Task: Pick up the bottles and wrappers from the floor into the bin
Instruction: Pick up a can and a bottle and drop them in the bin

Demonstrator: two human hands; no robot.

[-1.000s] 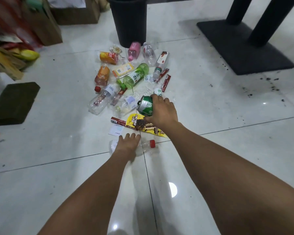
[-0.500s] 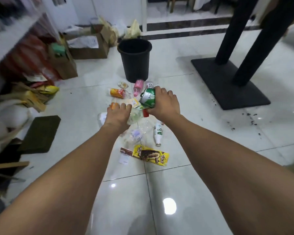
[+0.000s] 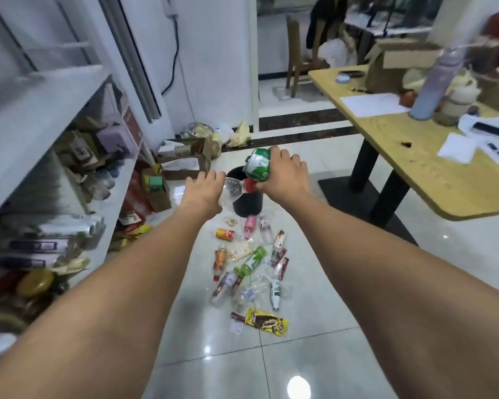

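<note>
Clutches a dented green can (image 3: 256,167) in the right grip (image 3: 285,175), fingers curled over its top, directly above the bin (image 3: 249,204); white print on the can's green label, too blurred to read. Holds a clear bottle (image 3: 234,188) under the left grip (image 3: 203,191), fingers bent over its body, just above the bin's left rim, with the red cap (image 3: 250,185) pointing at the right thumb and touching or nearly touching it; cannot tell which. Stands upright, black and round, on the pale tiled floor (image 3: 314,355). On the near side of the bin, a scatter of litter on the tiles: closest to the bin, a pink bottle (image 3: 249,224) and a small clear one beside it; slightly nearer and to the left, an orange can (image 3: 224,234) on its side; nearer again, a green bottle (image 3: 251,264) lying slantwise among red wrappers and an orange drink bottle; then a white bottle (image 3: 275,293) with a green label beside crumpled clear bottles; farthest from the bin, a yellow wrapper (image 3: 268,324) with a dark picture. No lettering legible on any of these. Right of the bin, a wooden worktop (image 3: 415,156) on black legs, carrying papers and a cardboard box. Left of the bin, a white shelf (image 3: 41,110) crowded with boxes and packets.
</note>
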